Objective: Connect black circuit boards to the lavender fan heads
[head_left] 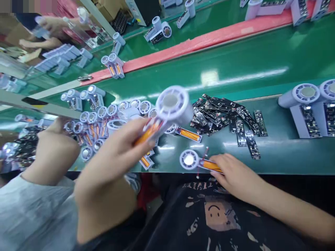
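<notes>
Two hands point(115, 153) point(234, 176), two lavender units point(174, 104) point(188, 159), one in each

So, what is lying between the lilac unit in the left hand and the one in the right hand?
In the head view, another lilac unit with an orange strip lies there, partly hidden behind the raised one.

Green belt point(235, 61) ran beyond the far edge of the workbench point(277, 153), glare on its surface. Pink strip point(188, 46) lined belt's far side. Farther back: black box point(146, 10), cardboard point(109, 9). Grey sleeve point(34, 212) showed off bench's near edge, left.
</notes>
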A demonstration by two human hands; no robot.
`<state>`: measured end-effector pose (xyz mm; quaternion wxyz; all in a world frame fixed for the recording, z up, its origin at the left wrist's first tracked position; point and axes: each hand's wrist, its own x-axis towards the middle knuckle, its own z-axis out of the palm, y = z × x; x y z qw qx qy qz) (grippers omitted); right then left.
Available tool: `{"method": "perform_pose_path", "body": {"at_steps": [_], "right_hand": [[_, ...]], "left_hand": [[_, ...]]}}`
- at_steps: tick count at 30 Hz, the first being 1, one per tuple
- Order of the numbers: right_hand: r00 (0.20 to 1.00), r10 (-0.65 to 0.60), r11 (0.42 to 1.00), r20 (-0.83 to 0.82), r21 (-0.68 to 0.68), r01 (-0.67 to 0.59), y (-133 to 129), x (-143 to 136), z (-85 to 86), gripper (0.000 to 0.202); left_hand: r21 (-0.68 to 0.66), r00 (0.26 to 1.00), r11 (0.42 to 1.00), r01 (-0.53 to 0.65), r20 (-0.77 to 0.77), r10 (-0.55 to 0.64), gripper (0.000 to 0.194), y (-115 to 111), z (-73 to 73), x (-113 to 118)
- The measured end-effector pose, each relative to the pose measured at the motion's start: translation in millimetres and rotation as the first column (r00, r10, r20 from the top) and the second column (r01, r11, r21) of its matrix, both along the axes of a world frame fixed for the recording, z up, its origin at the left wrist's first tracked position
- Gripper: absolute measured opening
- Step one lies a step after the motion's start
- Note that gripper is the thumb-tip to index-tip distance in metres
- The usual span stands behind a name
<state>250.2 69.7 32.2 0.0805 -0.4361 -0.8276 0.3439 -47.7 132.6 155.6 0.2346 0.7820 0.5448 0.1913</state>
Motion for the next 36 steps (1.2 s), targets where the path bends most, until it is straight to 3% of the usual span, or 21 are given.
{"method": "perform_pose_path", "body": {"at_steps": [2,4,7,9,11,13,15,17,19,21,23,25,27,30,33,36], "right_hand": [[0.999,-0.038,0.982,0.033,0.186,0.031,7,-38,-6.9,0.019],[0.993,-0.108,0.951,0.054,0.297,0.087,22,-70,-7.8,0.016],[0.986,-0.132,0.923,-0.104,0.349,0.160,37,-92,-2.0,0.028],[0.955,-0.076,0.958,-0.287,0.243,0.150,35,-90,0.5,0.032],[0.866,0.023,1.000,-0.500,0.023,-0.013,27,-77,-3.0,0.037],[0.770,0.000,0.979,-0.638,-0.156,-0.129,17,-58,-12.1,0.061],[0.797,-0.109,0.970,-0.594,-0.237,-0.044,9,-37,-22.1,0.081],[0.874,-0.176,0.967,-0.453,-0.246,0.067,3,-17,-28.0,0.074],[0.941,-0.182,0.967,-0.286,-0.224,0.120,0,-2,-27.7,0.063],[0.979,-0.132,0.973,-0.156,-0.209,0.098,-2,2,-22.9,0.064],[0.993,-0.065,0.983,-0.100,-0.177,0.046,-2,-2,-16.5,0.067],[0.996,-0.024,0.998,-0.083,-0.061,0.019,1,-9,-9.8,0.062],[0.995,-0.037,0.989,-0.095,0.141,0.050,10,-13,-3.5,0.047],[0.979,-0.145,0.907,-0.144,0.376,0.190,35,-7,2.9,0.030],[0.947,-0.321,0.841,0.008,0.462,0.281,67,-1,0.6,0.035],[0.910,-0.378,0.841,0.170,0.473,0.261,89,-4,-6.9,0.044]], "left_hand": [[0.040,0.992,0.993,-0.114,0.065,0.111,0.035,-57,-18.2,-18],[-0.001,0.965,0.981,-0.196,0.178,0.193,0.034,-96,-47.7,-24],[-0.063,0.906,0.963,-0.261,0.330,0.267,0.045,-129,-89.6,-11],[-0.037,0.920,0.975,-0.219,0.325,0.219,0.055,-137,-105.4,9],[0.028,0.964,0.991,-0.128,0.238,0.118,0.067,-134,-109.5,30],[0.011,0.986,0.998,0.062,0.152,-0.063,0.082,-124,-104.5,47],[-0.019,0.973,0.977,0.212,0.099,-0.209,0.079,-112,-96.1,57],[0.033,0.956,0.960,0.278,0.090,-0.279,0.048,-102,-90.8,59],[0.197,0.955,0.946,0.257,0.100,-0.280,0.025,-95,-92.0,58],[0.382,0.964,0.895,0.228,0.043,-0.264,0.024,-89,-98.7,59],[0.465,0.955,0.835,0.295,-0.112,-0.275,0.030,-84,-107.3,63],[0.437,0.928,0.825,0.360,-0.259,-0.268,0.027,-79,-114.9,65],[0.396,0.929,0.859,0.325,-0.302,-0.213,0.023,-76,-120.5,63],[0.408,0.955,0.888,0.210,-0.279,-0.098,0.019,-76,-125.6,56],[0.458,0.973,0.877,0.143,-0.226,-0.041,0.017,-78,-128.6,51],[0.487,0.988,0.867,0.111,-0.147,-0.043,0.012,-78,-130.5,51]]}}
